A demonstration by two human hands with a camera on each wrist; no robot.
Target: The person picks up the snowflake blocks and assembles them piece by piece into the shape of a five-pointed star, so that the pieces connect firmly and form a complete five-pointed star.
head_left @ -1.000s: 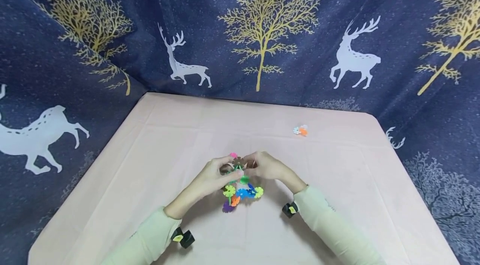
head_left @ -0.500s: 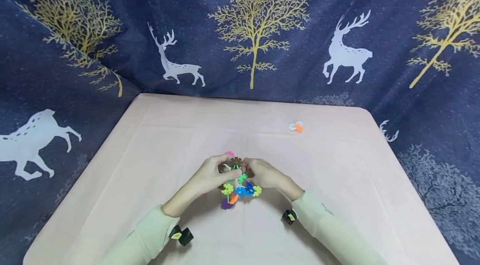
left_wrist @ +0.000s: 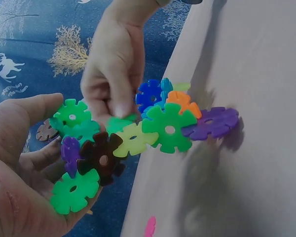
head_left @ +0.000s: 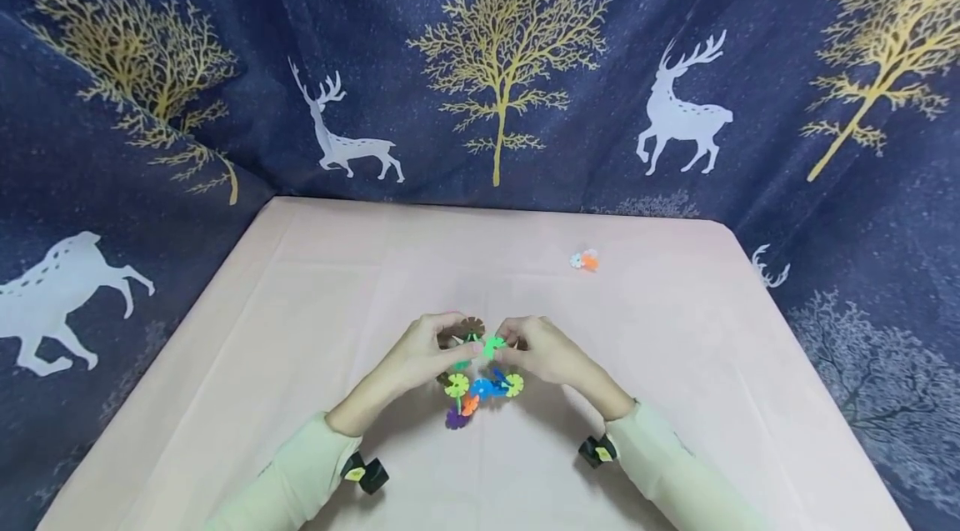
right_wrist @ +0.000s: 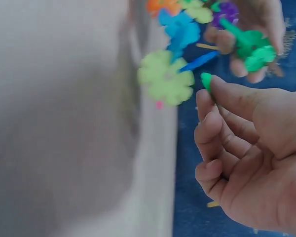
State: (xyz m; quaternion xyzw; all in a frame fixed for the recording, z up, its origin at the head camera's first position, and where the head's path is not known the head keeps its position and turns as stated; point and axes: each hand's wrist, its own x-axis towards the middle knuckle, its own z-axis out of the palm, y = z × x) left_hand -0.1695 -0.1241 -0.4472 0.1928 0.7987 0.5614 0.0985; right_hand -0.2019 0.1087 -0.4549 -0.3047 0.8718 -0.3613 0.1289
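My left hand [head_left: 423,356] holds a cluster of interlocked plastic snowflake discs. In the left wrist view the cluster shows a brown disc [left_wrist: 89,157], a purple disc [left_wrist: 222,124], an orange disc [left_wrist: 180,100] and several green ones. Blue discs [right_wrist: 182,32] and a yellow-green disc [right_wrist: 160,74] form its end nearest the right hand. Between thumb and index finger, my right hand [head_left: 551,352] pinches a single green snowflake disc [head_left: 493,344], seen edge-on in the right wrist view. That disc is close to the cluster; in the right wrist view a gap separates them.
A few white and orange snowflake discs [head_left: 589,262] lie toward the back right of the pale tablecloth [head_left: 360,264]. A pink disc [left_wrist: 150,227] shows in the left wrist view. A dark blue curtain [head_left: 450,156] with deer and trees hangs behind the table.
My right hand has turned and drawn slightly right from the cluster, so the green disc at its fingertips shows more plainly. My left hand keeps its grip. The head view has shifted a little.
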